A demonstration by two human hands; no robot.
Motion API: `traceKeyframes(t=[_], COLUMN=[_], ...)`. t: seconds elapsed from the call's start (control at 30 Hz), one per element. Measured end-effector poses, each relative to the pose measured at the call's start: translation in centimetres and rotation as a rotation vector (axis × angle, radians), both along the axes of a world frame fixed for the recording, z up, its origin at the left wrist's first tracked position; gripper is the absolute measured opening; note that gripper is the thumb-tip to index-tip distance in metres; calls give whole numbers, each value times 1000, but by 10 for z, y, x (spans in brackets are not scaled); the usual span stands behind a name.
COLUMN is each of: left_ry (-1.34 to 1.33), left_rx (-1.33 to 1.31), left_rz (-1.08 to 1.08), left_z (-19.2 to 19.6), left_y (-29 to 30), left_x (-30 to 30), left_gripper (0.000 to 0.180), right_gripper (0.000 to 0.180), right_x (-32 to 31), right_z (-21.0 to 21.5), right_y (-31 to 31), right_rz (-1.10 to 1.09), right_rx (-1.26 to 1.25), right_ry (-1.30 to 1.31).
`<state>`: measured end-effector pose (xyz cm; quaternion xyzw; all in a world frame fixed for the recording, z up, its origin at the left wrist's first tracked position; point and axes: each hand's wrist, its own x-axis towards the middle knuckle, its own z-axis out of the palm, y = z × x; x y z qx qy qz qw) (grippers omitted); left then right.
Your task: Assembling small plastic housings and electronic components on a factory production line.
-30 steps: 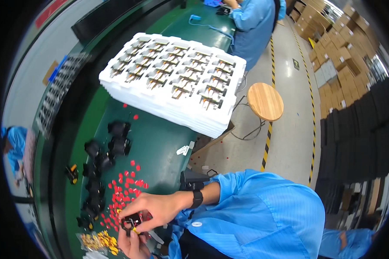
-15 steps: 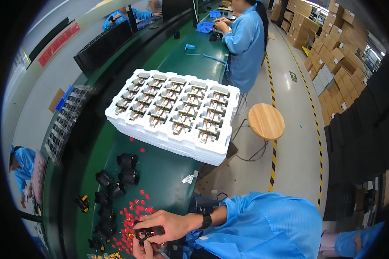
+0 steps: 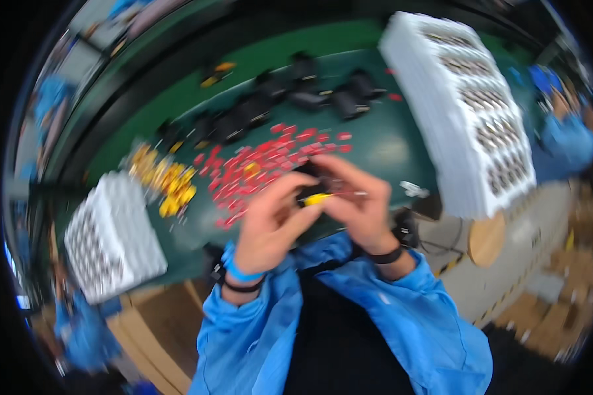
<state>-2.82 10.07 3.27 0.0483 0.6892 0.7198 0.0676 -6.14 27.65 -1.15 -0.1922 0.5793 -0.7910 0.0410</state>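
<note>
Our view has swung; left hand point(image 3: 263, 227) and right hand point(image 3: 366, 207) fingers point(image 3: 342, 170) pinch a small black plastic part point(image 3: 304, 191), yellow piece point(image 3: 316, 199) between thumbs point(image 3: 300, 222).

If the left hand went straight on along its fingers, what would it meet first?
Beyond the black part held between both hands, the left hand would probably meet the right hand first; blur leaves depth unclear.
</note>
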Motion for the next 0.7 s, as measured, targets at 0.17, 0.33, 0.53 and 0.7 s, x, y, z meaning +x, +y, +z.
traceKeyframes(t=[0.17,0.33,0.53,0.7], left_ry=[30,55,62,310], left_rx=[-79,-84,-180,-117], left_rz=[22,102,167,258], left_z=[5,8,11,-17], left_y=[-13,-19,-19,-11], left_x=[13,23,17,26], left_gripper=[25,23,17,16], right_gripper=[60,60,59,55], right_x=[0,0,-2,8], right_z=[0,5,5,-10], right_y=[-11,-23,-29,-30], right_rz=[146,214,54,-52], right_rx=[-98,-114,62,204], right_ry=[-9,-29,60,202])
